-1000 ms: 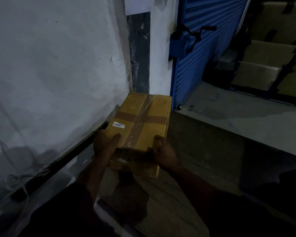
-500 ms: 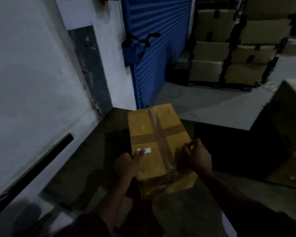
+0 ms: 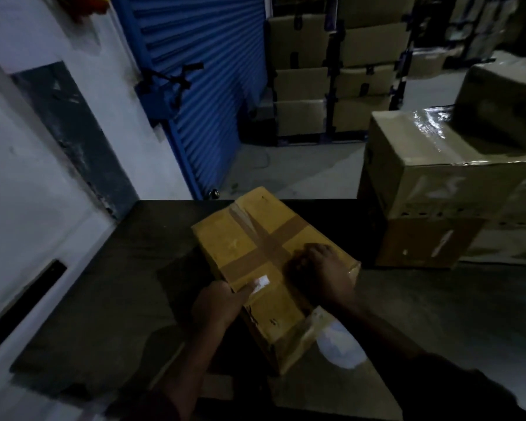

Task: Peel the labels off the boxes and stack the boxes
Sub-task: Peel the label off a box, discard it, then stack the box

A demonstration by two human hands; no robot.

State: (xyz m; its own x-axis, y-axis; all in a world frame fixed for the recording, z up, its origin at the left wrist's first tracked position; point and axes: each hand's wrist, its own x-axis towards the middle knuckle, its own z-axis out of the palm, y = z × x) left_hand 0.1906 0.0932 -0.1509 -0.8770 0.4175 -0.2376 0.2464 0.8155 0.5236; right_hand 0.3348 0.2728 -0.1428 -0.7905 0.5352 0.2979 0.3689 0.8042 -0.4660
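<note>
Cardboard box (image 3: 264, 262), crossed with brown tape (image 3: 268, 244), lying on dark tabletop (image 3: 110, 299). Left hand (image 3: 216, 308) at near-left edge, fingertip touching small white label (image 3: 262, 282); fingers partly curled, grip on label unclear. Right hand (image 3: 325, 275) pressed flat on top, gripping nothing. Stacked boxes (image 3: 431, 183) right.

Box (image 3: 264, 253) on the dark surface (image 3: 119, 284), stacked cartons (image 3: 431, 189) to its right, shutter (image 3: 207, 86) behind-left.
</note>
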